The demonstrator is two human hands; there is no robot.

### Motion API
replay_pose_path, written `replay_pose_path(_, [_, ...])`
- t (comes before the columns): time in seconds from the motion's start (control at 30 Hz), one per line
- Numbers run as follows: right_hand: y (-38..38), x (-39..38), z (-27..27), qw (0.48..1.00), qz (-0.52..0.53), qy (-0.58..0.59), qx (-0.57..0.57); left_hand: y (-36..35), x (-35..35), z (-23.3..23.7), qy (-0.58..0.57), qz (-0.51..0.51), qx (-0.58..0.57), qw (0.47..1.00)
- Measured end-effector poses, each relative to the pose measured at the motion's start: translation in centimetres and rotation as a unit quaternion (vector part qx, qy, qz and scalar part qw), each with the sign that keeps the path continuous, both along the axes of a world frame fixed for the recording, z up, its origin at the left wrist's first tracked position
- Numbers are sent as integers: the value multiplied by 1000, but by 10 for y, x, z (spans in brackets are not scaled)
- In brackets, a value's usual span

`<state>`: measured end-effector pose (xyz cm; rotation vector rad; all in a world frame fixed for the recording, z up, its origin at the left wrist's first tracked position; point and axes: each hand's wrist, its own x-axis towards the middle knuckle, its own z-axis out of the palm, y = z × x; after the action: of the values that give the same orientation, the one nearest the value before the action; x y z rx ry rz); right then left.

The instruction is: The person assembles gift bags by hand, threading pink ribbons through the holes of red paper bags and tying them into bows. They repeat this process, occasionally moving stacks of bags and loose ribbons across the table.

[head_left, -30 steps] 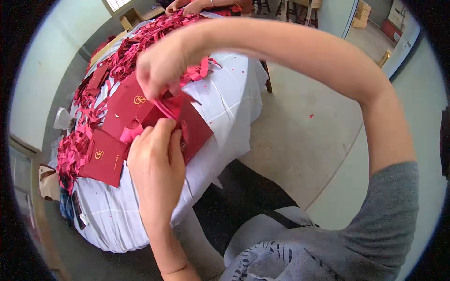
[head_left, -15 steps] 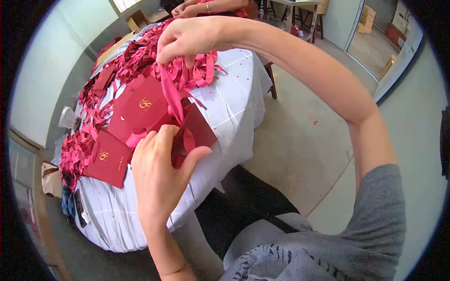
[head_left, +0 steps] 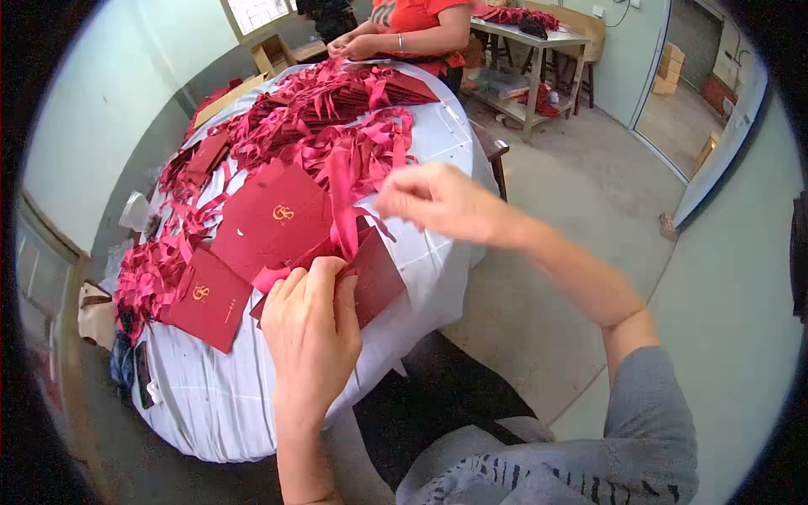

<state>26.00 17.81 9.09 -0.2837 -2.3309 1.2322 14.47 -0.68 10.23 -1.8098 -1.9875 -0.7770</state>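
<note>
My left hand (head_left: 313,332) is closed, thumb and fingers pinching a dark red gift bag (head_left: 379,278) at its edge where the pink ribbon (head_left: 343,210) comes out. That ribbon stands up above the fingers as a long loose strip. To its right, my right hand (head_left: 442,202) is smeared by motion, its fingers curled; whether anything is in them does not show. Left of the held bag lie a large red bag (head_left: 273,223) with a gold emblem and a smaller red one (head_left: 206,299) with the same emblem.
Heaps of red bags with pink ribbons (head_left: 320,105) cover the far side of the white-clothed table (head_left: 202,412). Across it, a person in a red shirt (head_left: 421,29) works with both hands. A side table (head_left: 530,38) stands behind, near a doorway (head_left: 682,93).
My right hand has come away from the top of the ribbon, moving right and down. My left thumb has closed in against the fingers. The view has tilted up, showing more of the other person.
</note>
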Motion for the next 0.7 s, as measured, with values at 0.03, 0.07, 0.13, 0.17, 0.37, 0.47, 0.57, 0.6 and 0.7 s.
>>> replay_pose_path(0.03, [-9, 2, -7, 999, 9, 33, -34, 1, 1, -1, -11, -3, 15, 1000])
replay_pose_path(0.07, [-15, 3, -14, 995, 17, 65, -67, 1, 1, -2, -23, -8, 30, 999])
replay_pose_path(0.13, [-22, 5, -26, 997, -4, 63, -43, 2, 0, -3, -27, -5, 36, 999])
replay_pose_path(0.17, [-24, 5, -32, 996, -4, 83, -23, 2, 0, -3, -32, 0, 38, 999])
replay_pose_path(0.37, [-37, -4, -55, 978, -64, 157, -122, 1, 2, -1, -41, -5, 33, 999])
replay_pose_path(0.47, [-43, -3, -57, 979, -29, 117, -166, -1, 3, 1, -28, -9, 26, 999])
replay_pose_path(0.57, [-40, -14, -64, 950, 32, 137, -278, 2, -1, -6, 3, -27, 57, 998])
replay_pose_path(0.6, [-37, -19, -63, 923, 58, 163, -344, 2, -1, -6, 3, -28, 59, 998])
replay_pose_path(0.7, [-31, -34, -46, 897, 126, 209, -369, -1, 0, -4, 25, -27, 47, 998])
